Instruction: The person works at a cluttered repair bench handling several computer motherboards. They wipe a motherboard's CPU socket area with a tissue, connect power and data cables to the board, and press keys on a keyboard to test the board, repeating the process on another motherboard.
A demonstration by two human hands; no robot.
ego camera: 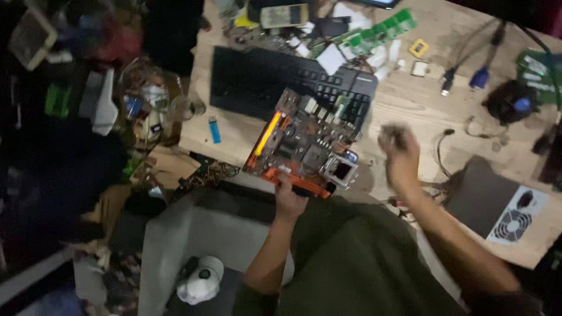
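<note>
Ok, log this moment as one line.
left hand: grips motherboard near edge | right hand: raised over table, blurred | keyboard behind board

Bare forearms, olive-green shirt, bare hands

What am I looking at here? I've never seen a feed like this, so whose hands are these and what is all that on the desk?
There is one picture, from a camera on the person's head, looking down. No machine: two bare hands. The left hand grips the near edge of an orange computer motherboard, tilted up over a black keyboard. The right hand is raised beside it and blurred, so I cannot tell if it holds anything. On the wooden desk lie a blue lighter, green memory sticks, loose cables and a grey power supply box with a fan.
</note>
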